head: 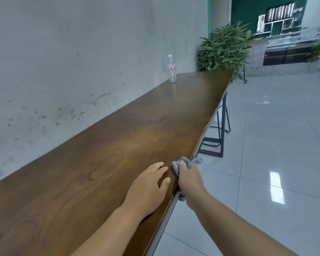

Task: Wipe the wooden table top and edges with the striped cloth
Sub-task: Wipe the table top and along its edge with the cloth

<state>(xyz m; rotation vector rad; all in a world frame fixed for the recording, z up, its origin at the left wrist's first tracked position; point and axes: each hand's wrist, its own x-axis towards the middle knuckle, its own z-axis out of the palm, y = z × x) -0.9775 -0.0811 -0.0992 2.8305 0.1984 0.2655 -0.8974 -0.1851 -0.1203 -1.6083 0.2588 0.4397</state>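
right grip bunching grey, seemingly striped cloth

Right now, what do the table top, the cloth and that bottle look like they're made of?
Table top: wood, smooth satin finish, with visible grain swirls. Cloth: soft grey fabric, bunched in the right hand. Bottle: clear plastic, apparently, since it is see-through with a white cap.

The long brown wooden table top lay bare ahead of both hands, up to a clear plastic water bottle standing near its far end beside the grey concrete wall, which closed off the left side.
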